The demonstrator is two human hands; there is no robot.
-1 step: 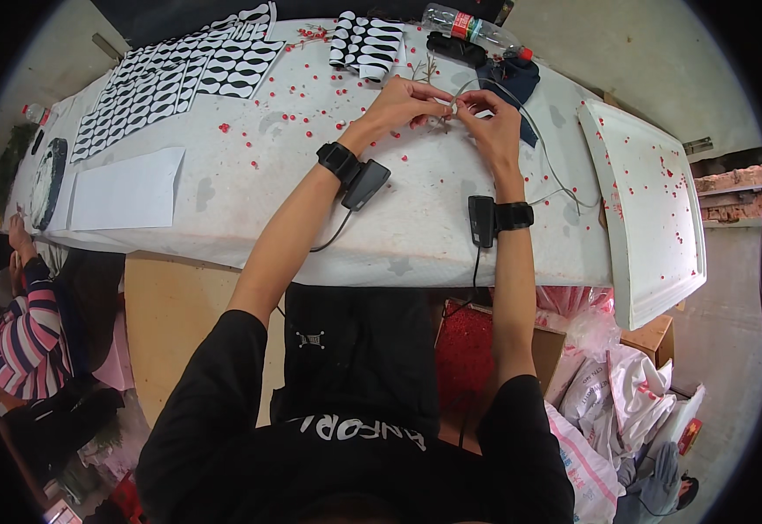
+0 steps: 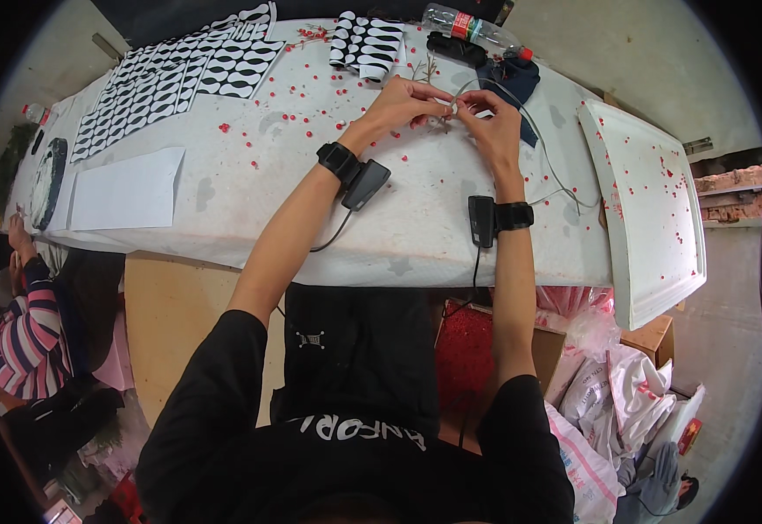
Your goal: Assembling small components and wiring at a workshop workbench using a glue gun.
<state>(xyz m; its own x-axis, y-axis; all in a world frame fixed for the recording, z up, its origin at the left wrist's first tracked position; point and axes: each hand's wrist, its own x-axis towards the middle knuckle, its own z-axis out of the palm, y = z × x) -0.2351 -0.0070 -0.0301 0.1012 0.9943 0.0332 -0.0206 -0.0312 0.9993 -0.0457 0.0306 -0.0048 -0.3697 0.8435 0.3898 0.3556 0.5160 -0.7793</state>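
Observation:
My left hand (image 2: 411,103) and my right hand (image 2: 493,125) meet fingertip to fingertip above the far part of the table, both closed in a pinch. A thin grey-green strip (image 2: 564,187) runs from my right fingertips, loops over that hand and trails down to the right. What my left fingers pinch is too small to make out. Just below the fingertips shows a small brown twig piece (image 2: 444,126). Brown twigs (image 2: 425,68) also lie beyond my left hand. Loose red berries (image 2: 309,134) are scattered left of my hands.
Black-and-white patterned sheets (image 2: 141,98) and a white sheet (image 2: 128,192) lie left. A patterned roll (image 2: 368,45), plastic bottle (image 2: 477,31) and dark cloth (image 2: 514,79) are at the back. A white tray (image 2: 647,210) leans right. Another person (image 2: 27,323) sits far left.

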